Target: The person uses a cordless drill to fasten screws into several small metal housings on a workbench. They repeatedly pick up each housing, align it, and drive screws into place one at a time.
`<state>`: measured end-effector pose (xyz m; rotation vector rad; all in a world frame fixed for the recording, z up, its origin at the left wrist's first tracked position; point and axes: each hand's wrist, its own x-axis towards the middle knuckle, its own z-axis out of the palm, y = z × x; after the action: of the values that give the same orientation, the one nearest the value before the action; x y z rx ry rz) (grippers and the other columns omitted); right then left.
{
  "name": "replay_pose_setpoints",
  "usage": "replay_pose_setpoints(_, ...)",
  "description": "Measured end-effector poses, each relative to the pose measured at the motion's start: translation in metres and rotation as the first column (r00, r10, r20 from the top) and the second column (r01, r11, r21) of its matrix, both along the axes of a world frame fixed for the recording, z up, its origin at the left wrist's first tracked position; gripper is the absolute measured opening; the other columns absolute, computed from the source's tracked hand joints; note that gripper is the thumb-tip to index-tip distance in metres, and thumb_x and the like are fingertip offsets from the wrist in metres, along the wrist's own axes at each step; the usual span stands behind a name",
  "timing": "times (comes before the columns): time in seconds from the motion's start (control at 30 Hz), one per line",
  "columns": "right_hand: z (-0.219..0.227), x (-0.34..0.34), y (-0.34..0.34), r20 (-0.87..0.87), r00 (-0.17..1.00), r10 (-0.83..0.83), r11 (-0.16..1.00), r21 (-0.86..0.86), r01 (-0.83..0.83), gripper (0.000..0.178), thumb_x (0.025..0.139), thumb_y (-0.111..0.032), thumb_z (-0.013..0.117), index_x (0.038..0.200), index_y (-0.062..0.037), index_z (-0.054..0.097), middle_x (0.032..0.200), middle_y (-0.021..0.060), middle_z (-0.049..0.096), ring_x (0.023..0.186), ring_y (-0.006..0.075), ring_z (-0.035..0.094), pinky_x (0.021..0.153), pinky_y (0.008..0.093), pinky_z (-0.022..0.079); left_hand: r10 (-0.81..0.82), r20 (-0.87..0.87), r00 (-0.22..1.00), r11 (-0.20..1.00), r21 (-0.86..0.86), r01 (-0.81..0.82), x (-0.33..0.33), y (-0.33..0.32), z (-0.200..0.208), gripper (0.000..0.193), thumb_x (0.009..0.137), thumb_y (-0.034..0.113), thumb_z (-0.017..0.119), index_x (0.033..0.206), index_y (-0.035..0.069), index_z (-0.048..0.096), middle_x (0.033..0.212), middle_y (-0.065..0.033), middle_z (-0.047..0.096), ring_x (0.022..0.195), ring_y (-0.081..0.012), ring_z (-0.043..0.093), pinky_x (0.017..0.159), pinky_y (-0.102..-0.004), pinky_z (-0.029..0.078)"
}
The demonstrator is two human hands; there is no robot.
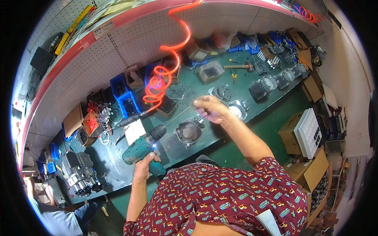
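Observation:
My left hand (145,165) is wrapped round the handle of a teal and black cordless drill (136,150), whose small light is lit. From its chuck a long thin driver bit (179,116) points up and to the right. At the tip of that bit, my right hand (211,109) is closed in a pinch. What lies between its fingertips is too small to make out. Below the bit, a round grey metal housing (188,133) rests on the green workbench (167,147). A second, brightly lit metal housing (238,109) sits beside my right wrist.
An orange coiled air hose (173,63) hangs down to a black air tool (132,119). Screw boxes (165,107), blue bins (128,103) and a hammer (238,67) line the back. Motor units (264,87) stand right, a gearbox (80,171) left. Another person (59,214) is at lower left.

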<state>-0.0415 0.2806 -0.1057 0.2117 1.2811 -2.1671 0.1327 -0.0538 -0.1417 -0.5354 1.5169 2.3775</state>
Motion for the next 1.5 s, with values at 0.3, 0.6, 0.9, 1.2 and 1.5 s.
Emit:
replay_pose_setpoints(0.3,0.005,-0.001,-0.002,-0.003,1.0,-0.004,0.999,-0.036,0.004,0.024,0.091,-0.017,0.077,0.104,-0.0005,0.064,0.089,0.0051,0.065,0.066,0.0061,0.053,0.052,0.0183,0.041,0.006,-0.026,1.0,0.998,0.066,-0.004,0.0,0.009,0.003,0.031,0.086,0.015,0.073,0.11,-0.001,0.062,0.085,-0.0094,0.065,0.073,-0.021,0.064,0.071,-0.0373,0.056)
replay_pose_setpoints(0.6,-0.009,-0.004,0.022,-0.058,0.998,0.033,0.999,0.022,-0.032,0.019,0.091,-0.007,0.07,0.109,-0.0022,0.063,0.099,0.0065,0.064,0.085,0.0147,0.061,0.066,0.0271,0.051,0.101,-0.041,0.994,0.992,0.08,-0.097,-0.001,0.032,0.002,0.031,0.086,0.016,0.073,0.111,0.0,0.062,0.088,-0.0086,0.065,0.073,-0.02,0.064,0.07,-0.0375,0.057)
replay_pose_setpoints(0.9,-0.032,-0.008,0.078,-0.035,0.999,-0.007,0.992,0.123,0.011,0.027,0.101,-0.01,0.055,0.118,0.0113,0.057,0.118,0.0264,0.064,0.106,0.0343,0.07,0.092,0.0402,0.06,0.122,-0.004,0.993,0.991,0.062,-0.121,0.001,0.052,0.006,0.031,0.085,0.015,0.073,0.109,-0.001,0.062,0.086,-0.0086,0.064,0.072,-0.019,0.063,0.069,-0.0392,0.058)
replay_pose_setpoints(1.2,-0.037,-0.008,0.09,0.003,0.999,-0.041,0.998,0.055,0.041,0.036,0.103,-0.02,0.056,0.127,0.0065,0.055,0.112,0.0179,0.069,0.082,0.0187,0.068,0.073,0.028,0.058,0.095,-0.017,0.995,0.995,-0.029,-0.096,0.007,0.073,0.014,0.037,0.087,0.024,0.074,0.111,-0.001,0.06,0.078,-0.0083,0.059,0.073,-0.0212,0.061,0.073,-0.0394,0.056)
replay_pose_setpoints(1.5,-0.026,0.006,0.084,-0.064,0.992,-0.112,0.993,-0.052,0.109,0.043,0.096,-0.006,0.064,0.134,0.0114,0.053,0.117,0.0208,0.067,0.097,0.0253,0.07,0.085,0.0341,0.061,0.002,-0.01,1.0,0.999,-0.053,-0.003,0.004,0.063,0.015,0.037,0.087,0.022,0.073,0.112,-0.003,0.059,0.079,-0.0084,0.061,0.073,-0.0204,0.062,0.072,-0.0388,0.056)
